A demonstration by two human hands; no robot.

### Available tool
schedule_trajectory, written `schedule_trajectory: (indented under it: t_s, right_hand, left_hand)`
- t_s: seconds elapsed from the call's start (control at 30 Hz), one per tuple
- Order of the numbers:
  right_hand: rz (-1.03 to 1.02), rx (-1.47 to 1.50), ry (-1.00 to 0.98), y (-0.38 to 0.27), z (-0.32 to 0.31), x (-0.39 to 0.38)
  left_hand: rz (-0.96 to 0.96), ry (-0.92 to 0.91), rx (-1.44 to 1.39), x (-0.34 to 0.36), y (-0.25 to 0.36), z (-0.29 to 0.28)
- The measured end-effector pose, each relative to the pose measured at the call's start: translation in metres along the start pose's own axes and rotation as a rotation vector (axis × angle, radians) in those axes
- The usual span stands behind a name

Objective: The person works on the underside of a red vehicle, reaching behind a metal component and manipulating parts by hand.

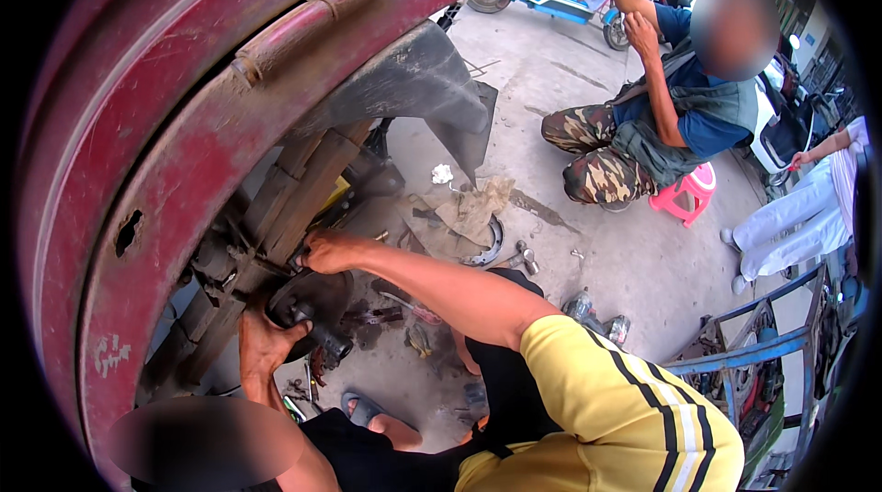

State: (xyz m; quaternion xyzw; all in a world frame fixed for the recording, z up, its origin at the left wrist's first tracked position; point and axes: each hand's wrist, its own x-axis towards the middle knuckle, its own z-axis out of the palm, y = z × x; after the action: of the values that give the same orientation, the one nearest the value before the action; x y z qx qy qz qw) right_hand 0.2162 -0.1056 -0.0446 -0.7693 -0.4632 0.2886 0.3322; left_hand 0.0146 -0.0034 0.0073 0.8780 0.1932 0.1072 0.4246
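Note:
My left hand has its fingers curled round the edge of a dark round metal hub assembly with a short cylinder sticking out, under the red, rust-marked vehicle body. My right hand reaches from the lower right to just above the hub, beside stacked leaf-spring bars, fingers closed on something I cannot make out. A dark flap hangs from the body above.
Loose metal parts and tools lie on the concrete. A co-worker in camouflage trousers is by a pink stool. Another person stands at right beside a blue metal frame. Scooters stand behind.

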Motion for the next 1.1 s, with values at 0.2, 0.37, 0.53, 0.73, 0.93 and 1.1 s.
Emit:
schedule_trajectory:
  t_s: [0.2,0.37,0.53,0.73,0.93,1.1]
  right_hand:
    - [-0.089,0.108,0.248,-0.01,-0.002,-0.009]
    - [-0.085,0.183,0.287,-0.045,0.004,-0.009]
    - [-0.119,0.322,0.434,-0.049,0.006,-0.01]
    - [-0.146,0.137,0.571,-0.021,0.024,0.003]
    - [-0.099,0.262,0.358,-0.051,0.014,-0.011]
    - [-0.199,0.081,0.428,-0.086,0.016,-0.022]
  left_hand:
    - [-0.095,-0.073,0.0,-0.002,0.018,-0.003]
    - [-0.069,-0.061,-0.249,-0.004,-0.008,-0.003]
    - [-0.06,0.013,0.086,-0.005,-0.009,-0.007]
    - [0.032,-0.009,0.09,0.001,-0.007,-0.007]
    - [0.012,-0.014,0.107,-0.002,-0.012,-0.01]
    - [0.007,-0.019,0.069,-0.002,-0.006,-0.009]
